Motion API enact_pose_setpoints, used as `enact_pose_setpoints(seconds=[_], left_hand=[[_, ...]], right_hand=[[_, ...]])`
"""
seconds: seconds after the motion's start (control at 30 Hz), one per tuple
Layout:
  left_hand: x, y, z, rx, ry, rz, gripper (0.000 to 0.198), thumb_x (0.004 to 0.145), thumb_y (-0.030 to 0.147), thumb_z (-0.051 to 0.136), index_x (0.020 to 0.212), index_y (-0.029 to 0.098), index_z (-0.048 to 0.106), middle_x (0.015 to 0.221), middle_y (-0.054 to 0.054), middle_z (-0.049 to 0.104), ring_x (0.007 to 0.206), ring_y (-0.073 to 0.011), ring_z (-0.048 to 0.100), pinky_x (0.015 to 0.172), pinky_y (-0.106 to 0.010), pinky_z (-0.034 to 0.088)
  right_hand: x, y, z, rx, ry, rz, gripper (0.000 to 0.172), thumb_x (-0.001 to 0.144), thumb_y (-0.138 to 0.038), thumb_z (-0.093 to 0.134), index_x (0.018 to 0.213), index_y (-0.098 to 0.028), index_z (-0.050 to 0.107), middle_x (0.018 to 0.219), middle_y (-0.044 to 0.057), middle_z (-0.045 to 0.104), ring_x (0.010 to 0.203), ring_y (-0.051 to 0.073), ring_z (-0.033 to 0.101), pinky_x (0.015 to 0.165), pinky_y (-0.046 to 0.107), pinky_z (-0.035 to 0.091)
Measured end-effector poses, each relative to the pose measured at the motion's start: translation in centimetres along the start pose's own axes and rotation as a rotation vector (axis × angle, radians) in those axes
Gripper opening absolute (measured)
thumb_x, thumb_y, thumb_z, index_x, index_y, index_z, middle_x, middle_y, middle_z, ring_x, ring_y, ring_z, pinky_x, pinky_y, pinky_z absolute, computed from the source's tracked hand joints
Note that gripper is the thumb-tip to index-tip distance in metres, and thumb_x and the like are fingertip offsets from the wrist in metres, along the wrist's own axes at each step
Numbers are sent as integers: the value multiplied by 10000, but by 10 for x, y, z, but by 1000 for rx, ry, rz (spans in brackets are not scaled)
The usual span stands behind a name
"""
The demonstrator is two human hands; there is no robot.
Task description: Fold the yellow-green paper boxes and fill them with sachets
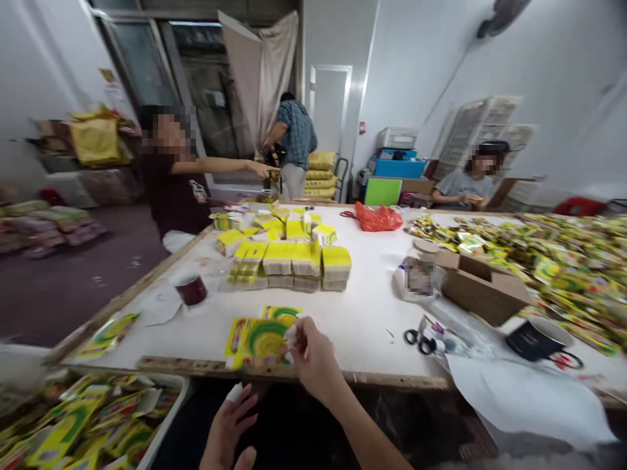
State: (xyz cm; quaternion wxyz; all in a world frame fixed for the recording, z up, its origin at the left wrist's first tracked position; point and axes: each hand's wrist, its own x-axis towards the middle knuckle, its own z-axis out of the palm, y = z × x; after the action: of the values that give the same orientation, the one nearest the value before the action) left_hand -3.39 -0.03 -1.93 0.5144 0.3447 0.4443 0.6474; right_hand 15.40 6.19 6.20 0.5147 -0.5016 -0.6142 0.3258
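My right hand (316, 359) is at the table's near edge, its fingers pinched at the right side of a yellow packet (264, 341) with a green ring design. White wrapping covers a fingertip of that hand. A second similar packet (284, 313) lies partly behind the first. Below the table edge, my left hand (232, 421) is open and holds nothing, its fingers apart; one fingertip is wrapped in white. To its left, a white bin (183, 391) holds many loose yellow and green packets (73, 424).
Stacked yellow bundles (294, 264) stand mid-table. A dark red mug (191, 289) is left; scissors (421, 339), a cardboard box (482, 287), a dark mug (536, 339) and a packet heap (563, 267) are right. One person (171, 176) reaches across at left; others are farther back.
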Motion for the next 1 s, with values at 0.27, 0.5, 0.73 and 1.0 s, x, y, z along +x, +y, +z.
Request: enact_pose_setpoints(seconds=[0.27,0.5,0.73,1.0], left_hand=[[-16,7,13,-337,110,-89,754,573,744,705,1106,211,724,1243,-147,690,1191,-414,608,909,-498,583],[-16,14,31,-471,258,-147,482,596,555,768,892,182,692,809,-74,723,870,-320,715,793,-458,616],[-17,-3,34,-272,698,-114,545,542,533,833,909,170,660,713,-32,712,670,-236,696,597,-334,609],[-19,-21,13,-27,347,-35,649,604,646,761,1027,154,726,994,-134,759,1053,-360,676,841,-392,594]], right_hand=[[-70,-2,51,198,-379,206,337,574,16,493,805,-217,415,738,-58,481,649,91,407,557,197,290],[-78,10,60,382,-326,272,305,529,-45,472,764,-219,384,707,-69,392,642,89,332,545,213,261],[-83,6,58,464,-367,369,252,565,-120,570,720,-215,395,666,-76,404,611,85,324,537,211,266],[-83,13,57,400,-353,279,235,660,-194,645,778,-210,443,737,-43,489,662,108,391,604,224,335]])
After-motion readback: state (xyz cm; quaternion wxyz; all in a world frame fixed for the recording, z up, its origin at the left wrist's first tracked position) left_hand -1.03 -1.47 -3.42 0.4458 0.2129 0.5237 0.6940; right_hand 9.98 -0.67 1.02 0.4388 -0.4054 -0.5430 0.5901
